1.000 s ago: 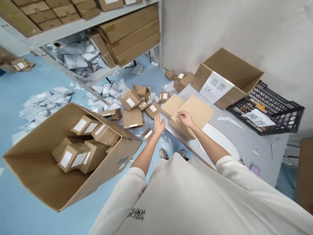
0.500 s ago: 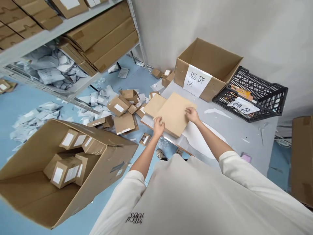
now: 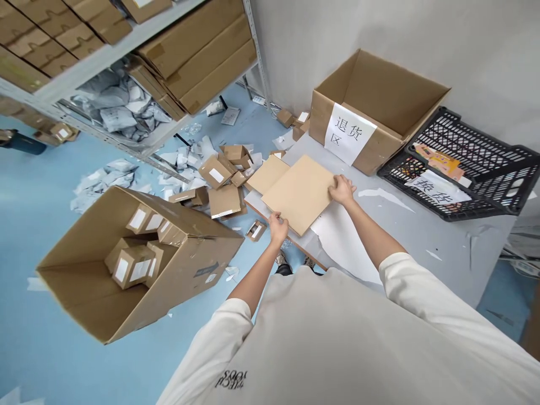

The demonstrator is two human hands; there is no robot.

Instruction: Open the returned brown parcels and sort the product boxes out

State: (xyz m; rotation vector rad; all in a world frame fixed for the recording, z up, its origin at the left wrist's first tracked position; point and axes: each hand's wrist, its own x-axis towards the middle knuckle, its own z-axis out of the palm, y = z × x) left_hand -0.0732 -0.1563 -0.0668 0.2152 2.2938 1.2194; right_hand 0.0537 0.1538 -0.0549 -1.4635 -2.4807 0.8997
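A flat tan cardboard box (image 3: pixel 298 194) lies over the near edge of the grey table (image 3: pixel 392 230). My left hand (image 3: pixel 278 228) grips its near-left edge with bent fingers. At the opposite, right-hand edge my right hand (image 3: pixel 342 189) holds it too, thumb and fingers closed on the side. Partly under it, on the left, shows another flat cardboard piece (image 3: pixel 268 173). A torn white sheet (image 3: pixel 343 244) rests on the table beside the cardboard.
A large carton (image 3: pixel 363 149) with a paper sign and a tilted black crate (image 3: pixel 455 169) stand at the table's back. On the left is a big open carton (image 3: pixel 211 264) holding small boxes. Small boxes (image 3: pixel 224 201) and grey mailers (image 3: pixel 107 180) litter the floor beside the shelf (image 3: pixel 105 56).
The view has shifted, so the surroundings appear further right. My right hand has moved slightly along the cardboard's right edge; my left hand has slid to its near corner.
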